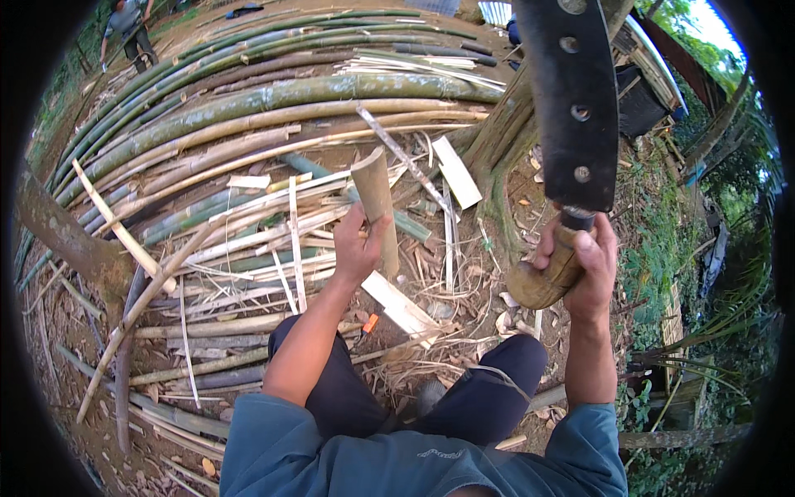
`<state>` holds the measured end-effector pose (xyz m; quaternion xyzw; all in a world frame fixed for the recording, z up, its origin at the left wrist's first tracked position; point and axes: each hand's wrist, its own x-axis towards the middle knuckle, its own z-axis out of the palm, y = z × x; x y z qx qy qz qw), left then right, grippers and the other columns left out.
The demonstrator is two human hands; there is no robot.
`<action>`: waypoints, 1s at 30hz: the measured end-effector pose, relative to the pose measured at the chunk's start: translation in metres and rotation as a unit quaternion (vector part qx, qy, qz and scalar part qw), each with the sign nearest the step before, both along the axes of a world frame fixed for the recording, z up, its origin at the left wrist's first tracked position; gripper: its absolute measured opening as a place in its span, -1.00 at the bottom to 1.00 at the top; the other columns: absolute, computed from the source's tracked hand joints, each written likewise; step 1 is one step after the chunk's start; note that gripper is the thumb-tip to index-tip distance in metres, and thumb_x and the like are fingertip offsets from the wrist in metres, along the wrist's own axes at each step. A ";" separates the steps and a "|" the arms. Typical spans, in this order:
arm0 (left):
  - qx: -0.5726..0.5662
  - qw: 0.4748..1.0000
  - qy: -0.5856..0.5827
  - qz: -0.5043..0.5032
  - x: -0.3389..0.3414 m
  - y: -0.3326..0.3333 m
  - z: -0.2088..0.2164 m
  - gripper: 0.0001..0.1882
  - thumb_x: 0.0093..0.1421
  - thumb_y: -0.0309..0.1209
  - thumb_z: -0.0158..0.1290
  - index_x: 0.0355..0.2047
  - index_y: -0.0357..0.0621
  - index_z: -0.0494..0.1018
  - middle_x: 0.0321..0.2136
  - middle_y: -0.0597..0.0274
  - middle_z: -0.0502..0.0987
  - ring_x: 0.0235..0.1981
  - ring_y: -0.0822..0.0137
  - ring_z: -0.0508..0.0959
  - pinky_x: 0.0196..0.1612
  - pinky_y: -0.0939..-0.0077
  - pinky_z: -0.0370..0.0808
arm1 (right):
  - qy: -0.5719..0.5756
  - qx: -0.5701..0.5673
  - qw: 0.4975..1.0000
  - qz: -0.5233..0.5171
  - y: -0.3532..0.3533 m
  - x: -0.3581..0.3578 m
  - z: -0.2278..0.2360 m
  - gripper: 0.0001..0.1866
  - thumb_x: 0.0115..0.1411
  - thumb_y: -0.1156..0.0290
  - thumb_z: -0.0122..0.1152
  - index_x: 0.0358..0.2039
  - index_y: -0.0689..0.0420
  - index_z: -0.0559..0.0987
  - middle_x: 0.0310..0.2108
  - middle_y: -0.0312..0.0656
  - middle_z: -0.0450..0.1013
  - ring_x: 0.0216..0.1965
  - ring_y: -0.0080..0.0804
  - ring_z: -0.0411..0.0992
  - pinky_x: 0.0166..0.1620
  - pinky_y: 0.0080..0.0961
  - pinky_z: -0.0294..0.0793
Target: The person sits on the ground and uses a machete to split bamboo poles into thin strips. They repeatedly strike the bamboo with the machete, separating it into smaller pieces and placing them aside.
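Your left hand [358,244] is closed around the split bamboo piece [375,192] in front of you; whether its lower end touches the ground [476,286] is hard to tell. Your right hand [592,261] grips the machete [571,141] by its wooden handle [537,283], blade up past the view's top edge. Open room separates blade and bamboo, with a tree trunk [501,124] beyond.

Outdoor work yard, bamboo all over: dirt [476,269] w/ dry leaves [503,321] underfoot, poles [315,92] lying in rows upper L, split strips [295,248] mid-L, big knife [577,103] R of ctr. Tree [503,120] upper ctr, greenery [650,273] along R edge, sky [714,29] upper R.
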<state>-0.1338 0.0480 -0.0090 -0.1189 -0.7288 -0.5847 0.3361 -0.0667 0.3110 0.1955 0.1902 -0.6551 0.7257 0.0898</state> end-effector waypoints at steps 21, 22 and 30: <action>-0.019 0.999 -0.038 -0.004 -0.034 -0.016 -0.027 -0.72 0.23 -0.26 0.22 -0.36 -0.24 0.48 -0.55 0.11 0.50 -0.58 0.19 0.51 -0.48 0.39 0.42 | -0.037 0.104 0.991 -0.077 -0.024 0.004 -0.013 -0.71 0.38 0.26 0.08 -0.08 0.22 0.38 -0.55 -0.19 0.39 -0.58 -0.53 0.38 -0.48 -0.61 0.42; -0.029 0.999 -0.034 0.002 -0.035 -0.015 -0.026 -0.72 0.23 -0.25 0.22 -0.36 -0.24 0.48 -0.55 0.11 0.49 -0.58 0.20 0.51 -0.48 0.39 0.42 | -0.048 0.111 0.989 -0.081 -0.025 0.004 -0.013 -0.71 0.39 0.25 0.09 -0.09 0.22 0.38 -0.55 -0.20 0.39 -0.58 -0.54 0.38 -0.48 -0.62 0.42; -0.077 0.995 -0.064 -0.007 -0.031 -0.011 -0.031 -0.70 0.23 -0.26 0.23 -0.20 -0.25 0.53 -0.46 0.13 0.57 -0.48 0.30 0.57 -0.37 0.39 0.48 | -0.043 0.256 0.962 -0.084 -0.054 -0.001 -0.027 -0.64 0.32 0.21 0.20 -0.07 0.25 0.45 -0.56 -0.25 0.49 -0.57 -0.59 0.45 -0.49 -0.55 0.41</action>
